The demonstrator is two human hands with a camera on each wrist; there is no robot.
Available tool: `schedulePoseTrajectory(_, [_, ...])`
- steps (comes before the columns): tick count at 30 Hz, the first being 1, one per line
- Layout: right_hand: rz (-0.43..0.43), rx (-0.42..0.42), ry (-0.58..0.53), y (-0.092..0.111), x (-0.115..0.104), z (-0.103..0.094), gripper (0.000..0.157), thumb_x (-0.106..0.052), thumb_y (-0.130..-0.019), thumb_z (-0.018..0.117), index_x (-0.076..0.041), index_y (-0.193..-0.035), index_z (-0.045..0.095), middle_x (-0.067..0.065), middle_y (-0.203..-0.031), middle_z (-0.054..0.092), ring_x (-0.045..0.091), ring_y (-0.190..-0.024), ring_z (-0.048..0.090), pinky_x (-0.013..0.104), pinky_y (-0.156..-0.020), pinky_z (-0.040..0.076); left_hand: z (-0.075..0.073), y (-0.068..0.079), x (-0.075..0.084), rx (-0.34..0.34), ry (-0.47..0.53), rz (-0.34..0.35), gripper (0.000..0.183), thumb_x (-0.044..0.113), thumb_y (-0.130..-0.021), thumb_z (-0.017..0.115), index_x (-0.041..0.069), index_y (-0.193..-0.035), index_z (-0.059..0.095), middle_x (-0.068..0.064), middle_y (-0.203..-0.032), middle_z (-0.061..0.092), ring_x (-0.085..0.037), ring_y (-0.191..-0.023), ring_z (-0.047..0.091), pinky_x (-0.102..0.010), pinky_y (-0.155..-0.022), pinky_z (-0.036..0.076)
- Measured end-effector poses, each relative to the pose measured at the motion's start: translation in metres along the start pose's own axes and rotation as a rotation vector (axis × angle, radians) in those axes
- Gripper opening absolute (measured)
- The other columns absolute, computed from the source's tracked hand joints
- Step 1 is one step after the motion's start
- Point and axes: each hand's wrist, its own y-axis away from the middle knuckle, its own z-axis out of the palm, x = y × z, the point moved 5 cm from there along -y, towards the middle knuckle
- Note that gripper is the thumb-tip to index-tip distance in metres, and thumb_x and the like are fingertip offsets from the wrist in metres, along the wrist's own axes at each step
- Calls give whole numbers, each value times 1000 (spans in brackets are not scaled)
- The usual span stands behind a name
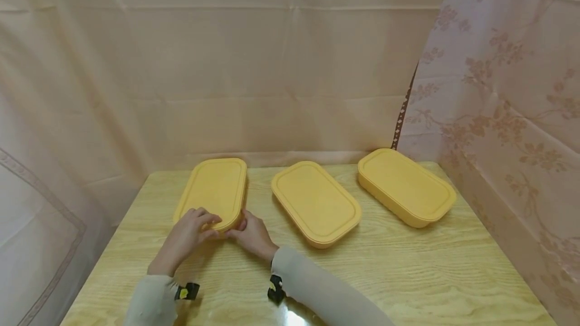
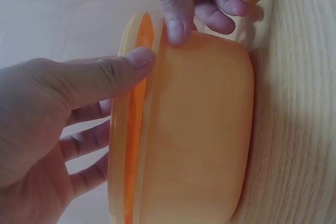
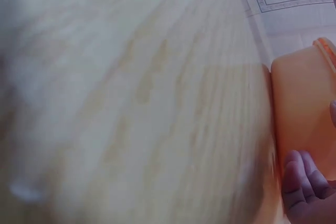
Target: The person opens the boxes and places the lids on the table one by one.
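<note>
At the left of the table in the head view is a yellow lidded box (image 1: pixel 246 192). My left hand (image 1: pixel 190 233) grips the near edge of its lid (image 1: pixel 215 180). In the left wrist view the left thumb (image 2: pixel 123 69) lies at the lid's edge, other fingers behind the lid, and a narrow gap shows between lid and box rim. My right hand (image 1: pixel 254 235) holds the near right corner of the box, its thumb (image 2: pixel 176 27) pressing just under the rim. Some fingers (image 3: pixel 299 182) show beside the orange-looking box wall (image 3: pixel 296 108) in the right wrist view.
Two similar yellow boxes with lids on stand on the wood-grain table (image 1: pixel 408 275): a middle box (image 1: pixel 317 200) and a right box (image 1: pixel 405 182). Pale cloth (image 1: pixel 272 64) hangs behind the table, and patterned cloth (image 1: pixel 512 114) hangs along its right side.
</note>
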Motion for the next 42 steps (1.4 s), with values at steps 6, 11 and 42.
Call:
schedulePoseTrajectory(6, [-2,-10,36,2,-1,-7,59,-26,-81,79,-5,-131,55,-3,-69,53,3,-60,46,17,-54,39,-2,6,8,101,-53,82,24,12,-75,82,9,-97,71,-1,-95,67,-18,-85,56,-36,-72,49])
schedulePoseTrajectory(11, [-21,-35,16,0,-2,-9,66,-24,-83,77,-1,-139,49,-2,-73,58,1,-63,49,16,-60,43,-3,9,12,160,-81,118,28,6,-73,83,9,-96,69,-2,-93,65,-19,-85,56,-37,-70,47])
schedulePoseTrajectory(42, [44,0,-107,-3,-3,-8,52,-15,-91,63,9,-135,50,1,-75,62,2,-51,48,15,-46,40,7,2,24,243,-186,178,31,12,-70,86,7,-97,72,-3,-87,64,-21,-79,57,-34,-65,47])
